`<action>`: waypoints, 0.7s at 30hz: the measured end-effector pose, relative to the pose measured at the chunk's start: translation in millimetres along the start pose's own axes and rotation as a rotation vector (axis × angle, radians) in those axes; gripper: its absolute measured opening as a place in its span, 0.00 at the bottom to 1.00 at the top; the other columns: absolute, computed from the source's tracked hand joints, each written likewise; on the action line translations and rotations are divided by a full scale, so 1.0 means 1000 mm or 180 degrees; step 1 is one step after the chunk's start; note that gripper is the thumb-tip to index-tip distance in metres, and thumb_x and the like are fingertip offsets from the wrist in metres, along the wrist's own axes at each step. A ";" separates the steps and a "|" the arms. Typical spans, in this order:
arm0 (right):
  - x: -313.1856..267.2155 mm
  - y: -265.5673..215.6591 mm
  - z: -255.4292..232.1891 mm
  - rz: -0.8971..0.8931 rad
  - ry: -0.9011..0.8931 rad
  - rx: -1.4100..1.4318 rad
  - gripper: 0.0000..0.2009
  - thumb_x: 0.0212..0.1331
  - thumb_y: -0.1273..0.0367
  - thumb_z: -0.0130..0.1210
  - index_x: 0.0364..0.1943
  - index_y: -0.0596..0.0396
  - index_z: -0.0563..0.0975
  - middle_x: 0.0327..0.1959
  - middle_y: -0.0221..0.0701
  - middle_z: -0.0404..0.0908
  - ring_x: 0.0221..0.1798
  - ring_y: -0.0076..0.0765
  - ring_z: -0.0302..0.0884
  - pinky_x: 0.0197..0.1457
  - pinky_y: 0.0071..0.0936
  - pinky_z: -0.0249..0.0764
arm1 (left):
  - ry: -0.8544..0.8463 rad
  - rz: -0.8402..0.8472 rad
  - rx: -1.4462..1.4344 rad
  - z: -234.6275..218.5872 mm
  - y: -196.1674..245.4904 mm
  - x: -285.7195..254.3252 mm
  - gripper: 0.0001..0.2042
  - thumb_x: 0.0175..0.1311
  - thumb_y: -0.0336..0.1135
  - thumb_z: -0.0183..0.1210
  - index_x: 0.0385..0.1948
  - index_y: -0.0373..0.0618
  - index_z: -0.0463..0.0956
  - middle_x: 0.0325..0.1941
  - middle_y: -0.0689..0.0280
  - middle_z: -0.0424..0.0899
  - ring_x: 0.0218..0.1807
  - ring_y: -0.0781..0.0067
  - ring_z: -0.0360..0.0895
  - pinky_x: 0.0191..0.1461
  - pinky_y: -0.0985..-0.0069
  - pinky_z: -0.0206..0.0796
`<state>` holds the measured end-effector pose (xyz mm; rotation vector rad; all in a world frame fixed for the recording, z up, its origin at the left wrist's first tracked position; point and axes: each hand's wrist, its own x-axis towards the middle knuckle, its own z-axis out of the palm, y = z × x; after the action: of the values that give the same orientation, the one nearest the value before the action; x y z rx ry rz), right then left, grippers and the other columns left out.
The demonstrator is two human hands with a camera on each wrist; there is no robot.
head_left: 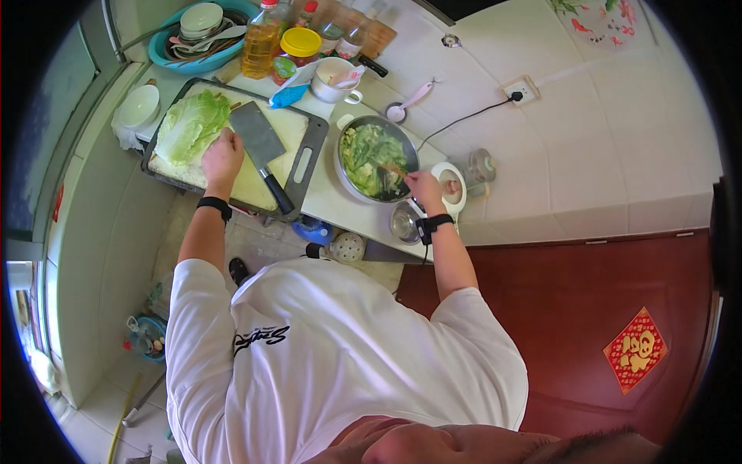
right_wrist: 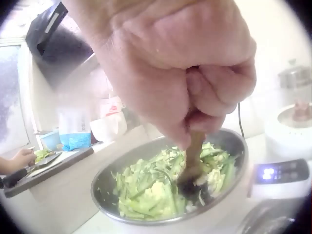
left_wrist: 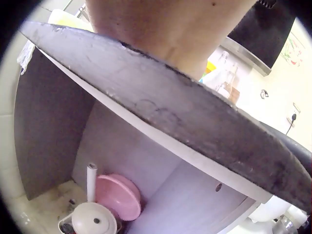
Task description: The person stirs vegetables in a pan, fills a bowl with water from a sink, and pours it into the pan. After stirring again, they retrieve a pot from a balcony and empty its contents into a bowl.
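My right hand [head_left: 425, 191] [right_wrist: 180, 73] grips a wooden spatula [right_wrist: 194, 158], whose dark lower end is among the chopped green vegetables [right_wrist: 151, 192] in the round pan [head_left: 340, 158]. My left hand [head_left: 222, 158] is over the cutting board [head_left: 315, 139], at the right edge of the pale green lettuce leaves [head_left: 185, 131]; its fingertips are hard to make out. A cleaver [head_left: 257, 133] lies just right of that hand, its black handle towards me. In the left wrist view the board's edge [left_wrist: 161, 105] hides the fingers.
Behind the board stand a blue basin [head_left: 164, 58], an oil bottle [head_left: 259, 48], a yellow-lidded jar [head_left: 300, 42] and a white pot [head_left: 331, 89]. A metal bowl [head_left: 403, 220] and a white lidded appliance [head_left: 456, 185] are right of the pan. A cord [head_left: 464, 116] hangs behind it.
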<state>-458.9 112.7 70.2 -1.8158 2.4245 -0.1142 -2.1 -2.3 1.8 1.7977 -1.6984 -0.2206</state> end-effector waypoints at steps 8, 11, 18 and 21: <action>0.051 0.009 0.000 0.0120 0.0278 0.0313 0.11 0.51 0.60 0.56 0.30 0.52 0.83 0.26 0.45 0.80 0.33 0.53 0.79 0.38 0.41 0.75 | 0.0000 -0.0071 0.0064 0.001 0.002 0.002 0.11 0.63 0.44 0.48 0.27 0.48 0.70 0.23 0.57 0.80 0.27 0.50 0.78 0.30 0.56 0.68; 0.045 0.009 0.033 0.0209 0.0243 0.0423 0.12 0.53 0.61 0.54 0.29 0.56 0.82 0.25 0.48 0.78 0.30 0.55 0.78 0.35 0.41 0.73 | 0.0020 -0.0033 0.0050 0.003 -0.001 0.002 0.11 0.64 0.44 0.48 0.27 0.48 0.71 0.23 0.57 0.80 0.27 0.50 0.78 0.31 0.56 0.68; -0.014 0.010 -0.049 -0.0430 -0.0091 0.0352 0.12 0.50 0.59 0.56 0.27 0.52 0.84 0.19 0.41 0.79 0.23 0.43 0.79 0.30 0.37 0.73 | 0.0034 -0.0070 0.0050 -0.001 0.000 0.001 0.11 0.63 0.44 0.48 0.28 0.48 0.71 0.23 0.56 0.80 0.28 0.50 0.78 0.31 0.56 0.68; -0.023 0.020 -0.061 -0.0640 -0.0658 -0.0690 0.11 0.49 0.59 0.58 0.28 0.49 0.85 0.19 0.38 0.80 0.24 0.41 0.79 0.30 0.36 0.73 | -0.0012 -0.0094 0.0095 0.000 0.002 0.003 0.11 0.63 0.44 0.48 0.28 0.48 0.71 0.23 0.56 0.80 0.28 0.51 0.78 0.31 0.56 0.68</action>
<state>-479.9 139.9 129.3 -2.0424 2.1815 0.3164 -2.9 -5.5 3.6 1.8462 -1.6869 -0.2124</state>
